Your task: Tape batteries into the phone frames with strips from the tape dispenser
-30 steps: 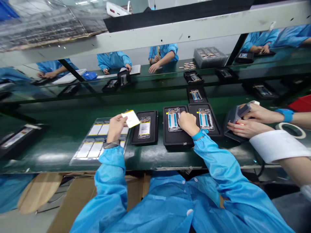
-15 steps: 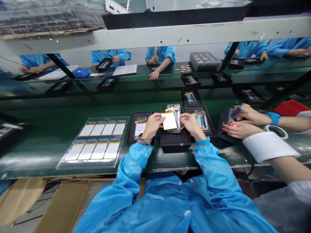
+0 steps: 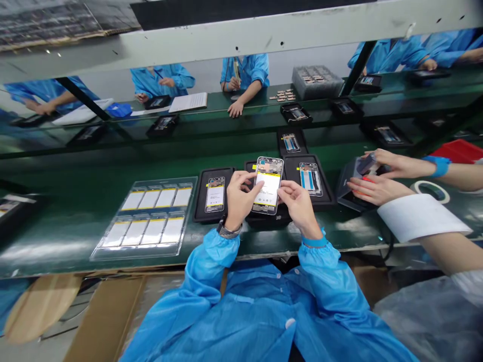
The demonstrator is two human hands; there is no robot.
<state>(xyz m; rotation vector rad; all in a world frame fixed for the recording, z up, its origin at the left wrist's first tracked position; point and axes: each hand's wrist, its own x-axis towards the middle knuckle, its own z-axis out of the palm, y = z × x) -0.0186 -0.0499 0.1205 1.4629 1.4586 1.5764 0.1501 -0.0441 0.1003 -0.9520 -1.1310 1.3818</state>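
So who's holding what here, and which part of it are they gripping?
The left hand and right hand hold a smartphone frame between them, gripping it by its two long side edges.

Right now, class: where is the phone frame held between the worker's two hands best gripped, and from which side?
Grip the phone frame by its two long silver edges near the lower end, coming in from below and from either side, as the left hand and right hand do. The edges are straight and narrow, so pinching there leaves the white sheet on its face uncovered.
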